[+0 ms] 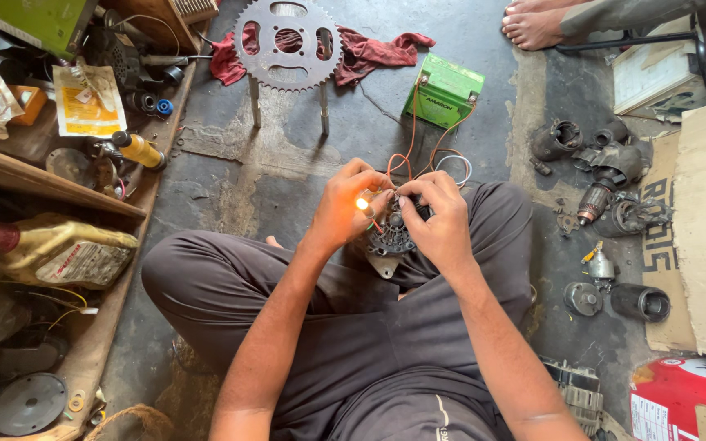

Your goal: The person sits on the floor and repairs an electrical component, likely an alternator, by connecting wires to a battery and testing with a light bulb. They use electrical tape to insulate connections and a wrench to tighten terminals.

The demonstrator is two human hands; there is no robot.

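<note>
Head view: both hands' fingers clamped on alternator part (390, 237) (bulb (362, 204) lit); green battery (444, 90) beyond, wired.

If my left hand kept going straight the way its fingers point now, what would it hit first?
The left hand points rightward at the dark metal part with the lit bulb; it would meet the right hand fingers almost at once. Depth is hard to judge.

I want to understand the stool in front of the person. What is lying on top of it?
A large grey sprocket lies flat on the stool, of which only two metal legs show. The sprocket covers the seat, so I cannot see it. A red rag lies on the floor behind.
</note>
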